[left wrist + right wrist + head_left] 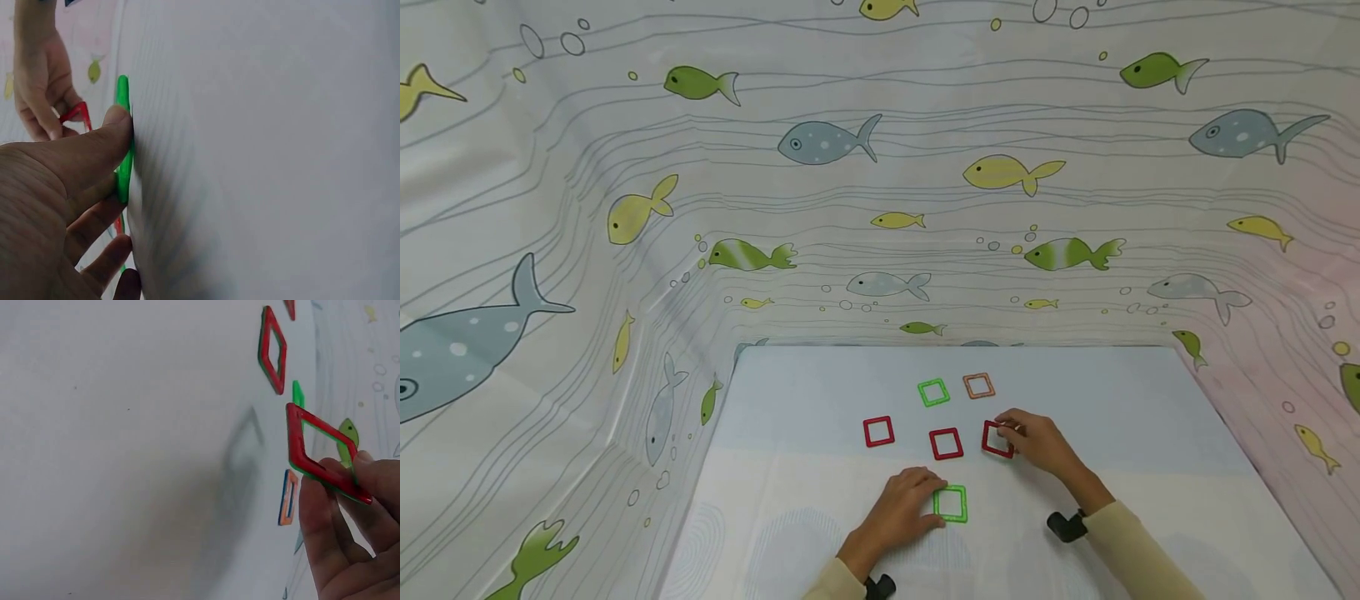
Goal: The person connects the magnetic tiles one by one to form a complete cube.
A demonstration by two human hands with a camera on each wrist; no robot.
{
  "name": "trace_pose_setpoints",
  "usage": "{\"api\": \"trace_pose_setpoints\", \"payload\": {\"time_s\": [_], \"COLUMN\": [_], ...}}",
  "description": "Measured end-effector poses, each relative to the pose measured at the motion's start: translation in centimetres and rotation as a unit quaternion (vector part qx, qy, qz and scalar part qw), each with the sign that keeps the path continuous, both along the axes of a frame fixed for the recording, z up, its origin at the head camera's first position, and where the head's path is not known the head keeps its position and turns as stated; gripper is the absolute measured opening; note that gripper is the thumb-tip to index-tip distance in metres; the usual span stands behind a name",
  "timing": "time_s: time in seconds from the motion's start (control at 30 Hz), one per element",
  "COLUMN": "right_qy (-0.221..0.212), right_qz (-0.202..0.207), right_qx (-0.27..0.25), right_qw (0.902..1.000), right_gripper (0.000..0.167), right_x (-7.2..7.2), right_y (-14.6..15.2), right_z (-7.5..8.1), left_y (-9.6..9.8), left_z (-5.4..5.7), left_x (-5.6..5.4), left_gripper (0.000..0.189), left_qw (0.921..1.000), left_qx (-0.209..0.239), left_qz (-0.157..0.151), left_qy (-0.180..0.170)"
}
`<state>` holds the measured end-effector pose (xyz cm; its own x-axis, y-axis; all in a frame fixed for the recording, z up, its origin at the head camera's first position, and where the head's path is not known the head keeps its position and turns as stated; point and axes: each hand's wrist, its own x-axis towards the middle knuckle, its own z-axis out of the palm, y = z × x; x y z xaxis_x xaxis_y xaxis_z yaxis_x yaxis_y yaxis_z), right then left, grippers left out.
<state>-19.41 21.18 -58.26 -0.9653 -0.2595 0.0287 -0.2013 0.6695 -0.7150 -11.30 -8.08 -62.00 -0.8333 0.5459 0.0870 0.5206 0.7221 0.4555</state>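
My left hand [901, 510] grips a green open-centred square building tile [964, 504] by its left side, low at the table's near part. Thumb and a finger lie at its two left corners. In the left wrist view that tile shows edge-on, with the thumb pressed to it. My right hand [1037, 440] pinches a red square tile [296, 440] by one edge. It is raised off the table and tilted, its shadow falling on the white surface. Just left of it lies another red square tile [934, 445].
A third red square tile [867, 432] lies further left. Behind are a green square tile [922, 394] and an orange square tile [967, 387], side by side. The white table [805, 383] meets fish-printed curtains [820, 221] at its back and sides.
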Motion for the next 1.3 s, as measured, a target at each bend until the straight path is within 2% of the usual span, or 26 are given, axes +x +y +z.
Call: {"api": "trace_pose_setpoints", "payload": {"time_s": [0.3,0.43,0.6,0.77,0.9,1.17,1.3], "right_qy": [-0.024,-0.030,-0.030,-0.018,-0.003,0.027,0.059], "right_qz": [-0.036,-0.060,-0.074,-0.064,-0.058,-0.030,0.003], "right_qx": [-0.050,-0.053,-0.061,-0.061,-0.056,-0.053,-0.043], "right_qw": [0.9978,0.9964,0.9949,0.9960,0.9967,0.9978,0.9974], "right_gripper": [0.016,0.014,0.008,0.005,0.006,0.009,0.012], "right_x": [1.4,1.9,2.6,3.0,3.3,3.9,4.3], "right_y": [0.0,-0.3,-0.8,-1.5,-1.9,-2.8,-3.5], "right_z": [1.2,1.6,1.7,1.5,1.5,1.4,1.2], "left_y": [0.2,0.4,0.9,1.3,1.5,1.4,1.3], "left_z": [-0.4,-0.1,0.4,0.5,0.3,0.1,-0.1], "left_x": [-0.1,0.0,0.4,0.7,0.8,0.6,0.5], "left_gripper": [0.058,0.056,0.054,0.056,0.056,0.057,0.059], "left_qw": [0.9999,0.9999,0.9994,0.9981,0.9978,0.9978,0.9969], "left_qx": [-0.010,-0.005,-0.012,-0.028,-0.031,-0.011,-0.001], "left_qz": [0.005,0.011,0.034,0.054,0.059,0.066,0.078], "left_qy": [-0.003,-0.001,-0.003,-0.001,0.004,0.005,-0.003]}}
